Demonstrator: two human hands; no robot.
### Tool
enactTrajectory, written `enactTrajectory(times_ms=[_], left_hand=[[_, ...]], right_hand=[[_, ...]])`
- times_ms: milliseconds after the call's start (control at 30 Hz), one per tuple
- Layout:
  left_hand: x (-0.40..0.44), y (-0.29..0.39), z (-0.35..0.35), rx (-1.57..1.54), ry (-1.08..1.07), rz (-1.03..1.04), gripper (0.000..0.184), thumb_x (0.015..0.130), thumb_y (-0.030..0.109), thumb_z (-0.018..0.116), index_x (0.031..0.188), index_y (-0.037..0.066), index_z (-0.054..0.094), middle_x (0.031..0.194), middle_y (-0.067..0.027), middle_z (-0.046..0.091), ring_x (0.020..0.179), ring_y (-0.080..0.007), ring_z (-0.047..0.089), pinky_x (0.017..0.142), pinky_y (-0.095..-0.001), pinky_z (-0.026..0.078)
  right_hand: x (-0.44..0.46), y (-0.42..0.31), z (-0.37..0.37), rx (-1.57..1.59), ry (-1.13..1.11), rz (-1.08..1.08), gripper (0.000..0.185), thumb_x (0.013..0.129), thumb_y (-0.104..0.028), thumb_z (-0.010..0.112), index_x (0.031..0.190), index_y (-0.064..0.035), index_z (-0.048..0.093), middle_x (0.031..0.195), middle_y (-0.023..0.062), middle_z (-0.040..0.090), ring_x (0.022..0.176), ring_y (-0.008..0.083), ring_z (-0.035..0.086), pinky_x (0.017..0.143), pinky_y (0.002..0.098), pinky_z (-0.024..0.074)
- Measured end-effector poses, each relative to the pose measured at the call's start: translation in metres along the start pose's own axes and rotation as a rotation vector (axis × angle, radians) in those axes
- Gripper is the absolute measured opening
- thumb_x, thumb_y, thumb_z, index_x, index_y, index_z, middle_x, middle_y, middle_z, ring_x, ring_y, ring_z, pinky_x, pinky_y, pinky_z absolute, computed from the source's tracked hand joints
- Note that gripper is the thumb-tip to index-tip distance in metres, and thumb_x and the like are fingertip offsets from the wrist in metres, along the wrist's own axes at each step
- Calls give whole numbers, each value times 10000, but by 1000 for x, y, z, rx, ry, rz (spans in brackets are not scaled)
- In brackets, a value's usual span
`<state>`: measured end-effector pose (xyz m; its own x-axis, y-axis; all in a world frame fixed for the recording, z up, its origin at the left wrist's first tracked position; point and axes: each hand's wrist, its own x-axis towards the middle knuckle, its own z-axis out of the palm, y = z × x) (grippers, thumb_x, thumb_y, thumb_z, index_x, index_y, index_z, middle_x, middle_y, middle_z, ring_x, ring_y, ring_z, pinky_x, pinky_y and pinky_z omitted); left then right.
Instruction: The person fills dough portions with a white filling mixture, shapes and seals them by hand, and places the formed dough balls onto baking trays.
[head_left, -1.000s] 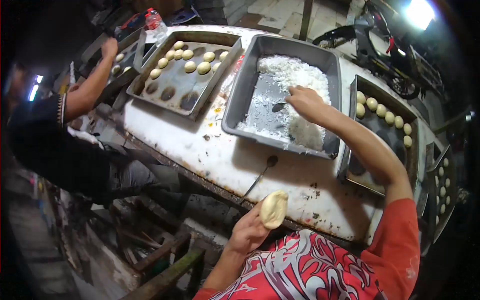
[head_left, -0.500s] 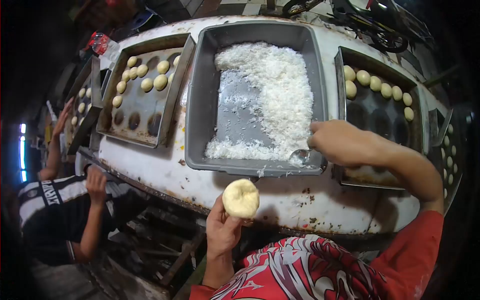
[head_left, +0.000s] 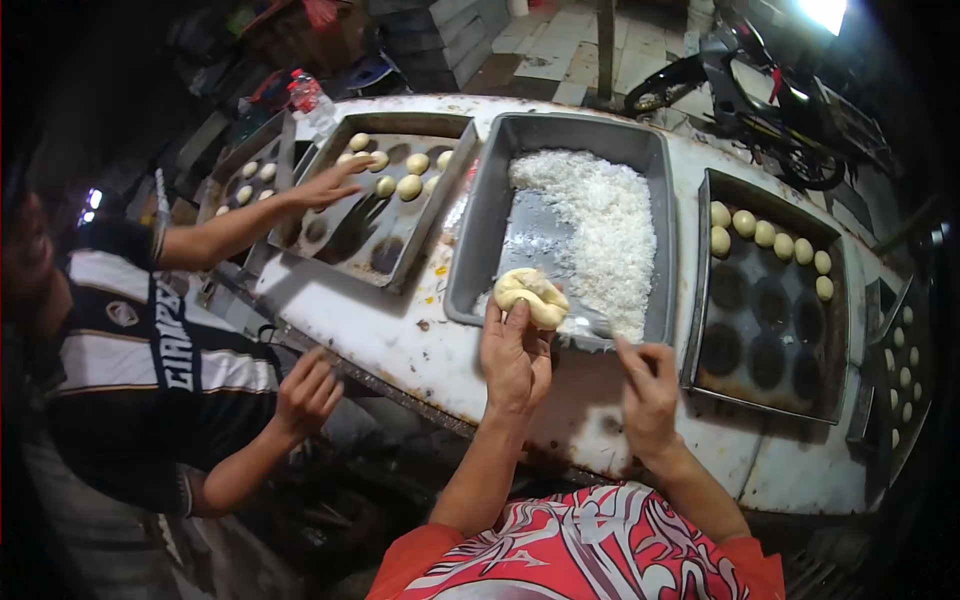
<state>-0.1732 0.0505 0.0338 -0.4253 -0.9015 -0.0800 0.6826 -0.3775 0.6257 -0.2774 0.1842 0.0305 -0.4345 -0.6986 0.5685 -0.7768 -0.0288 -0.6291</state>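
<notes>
My left hand (head_left: 516, 365) grips a piece of pale yellow dough (head_left: 527, 297), its fingers curled under it, just above the tub's near edge. The dough is folded into a hollow, with a little whitish filling visible at its top. My right hand (head_left: 652, 397) holds a metal spoon (head_left: 588, 322) by its handle, the bowl end close beside the dough. Behind both hands stands a grey plastic tub (head_left: 487, 215) with a heap of white shreds (head_left: 610, 225) like grated coconut. Part of the tub's near rim is hidden by the dough and my left hand.
A metal tray (head_left: 712, 300) with several dough balls lies right of the tub. Another tray (head_left: 440, 235) lies left, under a co-worker's outstretched hand (head_left: 330, 185). The co-worker's other hand (head_left: 308, 392) hangs near the table edge. A motorbike (head_left: 745, 95) stands behind.
My right hand has brought the spoon from the tub's near right corner to the dough. The dough is now folded hollow. The co-worker's arm reaches over the left tray. The view has shifted.
</notes>
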Motion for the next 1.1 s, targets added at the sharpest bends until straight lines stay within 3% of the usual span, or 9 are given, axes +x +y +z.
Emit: enactTrajectory(times_ms=[133,267,367,433,533,667,767,800,1100], left_hand=[[-23,27,-30,-46,-39,60,376,914,153,493,1250,14,397,1212,-153,512,1099,-286,533,927,-364,463],[-72,31,-37,-35,-126,-60,434,899,109,481,1294,-11,349,1297,-176,444,1183,-314,466,985,-384,418],[-91,27,-43,-218,-295,-138,518,848,35,442,1335,-47,284,1358,-209,363,1272,-355,349,1062,-429,322],[-100,27,-46,-341,-310,-166,531,836,22,439,1337,-49,280,1359,-213,360,1275,-357,344,1065,-434,315],[-102,36,-39,-428,-323,-142,570,789,-9,443,1332,-56,280,1360,-224,353,1259,-367,363,1042,-448,353],[-69,34,-3,101,-213,-12,446,826,11,447,1263,-53,380,1211,-183,510,1089,-260,540,874,-313,464],[-8,1,26,1050,-118,302,316,846,68,481,1144,-35,508,1004,-102,589,873,-146,558,792,-259,446],[8,-9,24,1030,-67,142,312,841,46,467,1135,-49,514,975,-96,588,858,-153,562,792,-267,449],[29,-25,16,629,131,115,342,814,-33,444,1153,-52,480,1016,-83,550,897,-128,542,791,-243,446]], right_hand=[[-50,21,-26,-21,-46,260,338,794,103,526,1100,-12,612,869,138,499,761,254,534,660,316,444],[-5,23,-29,-110,-66,31,223,806,34,515,1008,1,606,871,163,510,798,340,538,715,374,442],[70,44,-9,-389,-507,-183,190,730,18,503,877,-9,620,867,192,554,798,377,564,724,433,464],[101,69,31,-672,-934,-107,186,713,-28,538,856,-16,656,944,218,613,890,364,603,743,409,489],[114,68,56,-812,-1157,-184,195,732,-44,525,865,-3,661,973,211,627,918,349,612,755,404,499],[122,73,61,-761,-1318,-110,203,715,-26,535,869,14,660,975,201,639,915,333,623,746,409,500],[131,70,43,-633,-1489,-107,214,680,-16,515,834,41,652,890,214,644,831,338,626,697,405,490],[135,70,33,-575,-1526,-102,215,671,-16,509,821,51,648,857,219,644,805,338,624,682,405,485],[154,106,-47,40,-1204,68,240,767,-101,530,918,49,642,807,178,653,743,272,622,682,343,478]])
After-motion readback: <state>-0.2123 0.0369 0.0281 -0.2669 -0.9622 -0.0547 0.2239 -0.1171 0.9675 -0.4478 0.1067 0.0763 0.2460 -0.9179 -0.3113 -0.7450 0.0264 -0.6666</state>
